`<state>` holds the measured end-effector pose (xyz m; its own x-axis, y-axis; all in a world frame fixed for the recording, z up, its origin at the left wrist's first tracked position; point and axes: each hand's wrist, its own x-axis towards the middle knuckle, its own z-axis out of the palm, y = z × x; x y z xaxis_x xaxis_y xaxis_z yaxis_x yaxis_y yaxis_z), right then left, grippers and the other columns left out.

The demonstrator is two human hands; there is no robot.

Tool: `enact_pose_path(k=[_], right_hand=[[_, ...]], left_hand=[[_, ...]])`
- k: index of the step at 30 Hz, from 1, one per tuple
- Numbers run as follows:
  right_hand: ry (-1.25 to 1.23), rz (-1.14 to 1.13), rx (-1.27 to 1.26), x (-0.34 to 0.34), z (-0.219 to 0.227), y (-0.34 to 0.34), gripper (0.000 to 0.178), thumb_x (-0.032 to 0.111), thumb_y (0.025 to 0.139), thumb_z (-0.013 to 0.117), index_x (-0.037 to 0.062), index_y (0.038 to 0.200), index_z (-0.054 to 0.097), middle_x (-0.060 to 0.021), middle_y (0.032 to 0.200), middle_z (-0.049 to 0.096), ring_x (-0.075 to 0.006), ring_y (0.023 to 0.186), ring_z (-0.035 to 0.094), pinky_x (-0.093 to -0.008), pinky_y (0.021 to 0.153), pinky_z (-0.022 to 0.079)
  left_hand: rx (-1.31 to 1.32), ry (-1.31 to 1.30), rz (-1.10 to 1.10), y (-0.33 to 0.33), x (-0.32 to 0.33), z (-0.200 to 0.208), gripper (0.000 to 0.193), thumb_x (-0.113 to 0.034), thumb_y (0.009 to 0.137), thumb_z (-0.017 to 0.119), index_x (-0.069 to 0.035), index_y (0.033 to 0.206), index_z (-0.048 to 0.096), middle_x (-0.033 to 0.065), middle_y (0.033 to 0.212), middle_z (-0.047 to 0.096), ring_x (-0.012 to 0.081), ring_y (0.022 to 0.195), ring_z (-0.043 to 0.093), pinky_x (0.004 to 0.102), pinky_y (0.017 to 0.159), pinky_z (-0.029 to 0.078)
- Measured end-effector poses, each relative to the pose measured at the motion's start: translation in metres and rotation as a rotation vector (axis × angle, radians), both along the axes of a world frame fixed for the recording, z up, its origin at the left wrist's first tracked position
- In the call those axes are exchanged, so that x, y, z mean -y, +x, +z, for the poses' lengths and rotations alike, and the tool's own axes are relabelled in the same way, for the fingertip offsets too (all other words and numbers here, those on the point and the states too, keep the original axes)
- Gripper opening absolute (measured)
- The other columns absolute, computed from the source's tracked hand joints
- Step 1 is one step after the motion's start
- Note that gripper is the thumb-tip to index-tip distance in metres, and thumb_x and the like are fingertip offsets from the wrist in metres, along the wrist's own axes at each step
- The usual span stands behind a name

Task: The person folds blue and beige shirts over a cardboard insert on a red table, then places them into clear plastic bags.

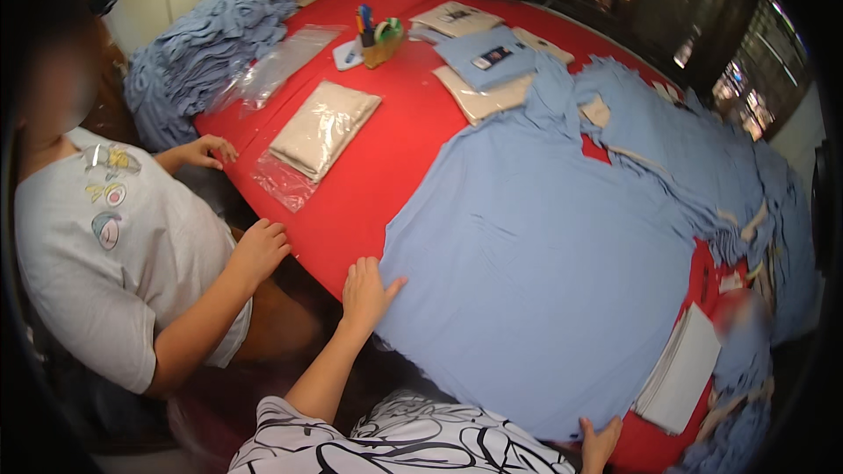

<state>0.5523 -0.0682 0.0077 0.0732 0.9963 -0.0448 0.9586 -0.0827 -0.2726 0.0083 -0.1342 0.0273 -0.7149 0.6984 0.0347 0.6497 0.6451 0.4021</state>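
A light blue garment point(536, 254) lies spread over the red table in front of me. My left hand point(364, 297) rests at its left edge, fingers stretched forward and thumb apart, touching the cloth. Down at the near right corner, my right hand point(600, 443) is partly cut off by the lower edge of the view. Its thumb and fingers are spread against the hem. Small creases run across the middle of the cloth.
Across the red table point(386, 158) lie a bagged beige garment point(323, 130), a pen holder point(379, 42), folded packs point(487, 61) and a stack of white sheets point(680, 373). Blue fabric heaps point(206, 53) stand at far left and right. A person point(132, 246) sits at left, hands by the table edge.
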Motion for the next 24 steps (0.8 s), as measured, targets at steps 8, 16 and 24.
enact_pose_path(k=[8, 16, 24], right_hand=[[-0.108, -0.207, -0.558, 0.018, -0.011, 0.039, 0.046, 0.017, 0.073, 0.080, -0.0018, 0.108, 0.057, -0.0233, 0.102, 0.061, -0.0402, 0.097, 0.058, -0.0451, 0.087, 0.046], [0.420, -0.115, -0.109, 0.004, 0.022, -0.005, 0.040, 0.010, 0.087, 0.064, 0.0024, 0.124, 0.053, -0.0208, 0.132, 0.051, -0.0387, 0.126, 0.044, -0.0476, 0.106, 0.034], [0.348, -0.009, 0.198, -0.005, -0.028, -0.024, 0.040, 0.023, 0.088, 0.063, 0.0052, 0.124, 0.057, -0.0176, 0.135, 0.051, -0.0367, 0.128, 0.043, -0.0520, 0.102, 0.034]], left_hand=[[0.476, 0.543, -0.040, -0.020, 0.042, -0.014, 0.036, -0.013, 0.095, 0.062, 0.001, 0.125, 0.050, 0.0132, 0.108, 0.062, 0.0212, 0.100, 0.058, 0.0327, 0.092, 0.045], [0.237, 0.235, -0.118, -0.019, 0.038, 0.003, 0.044, 0.001, 0.087, 0.060, -0.003, 0.130, 0.050, 0.0169, 0.113, 0.061, 0.0297, 0.105, 0.060, 0.0368, 0.093, 0.045], [0.151, 0.320, -0.140, -0.041, 0.050, -0.029, 0.051, 0.008, 0.081, 0.057, -0.002, 0.131, 0.053, 0.0188, 0.122, 0.057, 0.0339, 0.112, 0.056, 0.0396, 0.100, 0.042]])
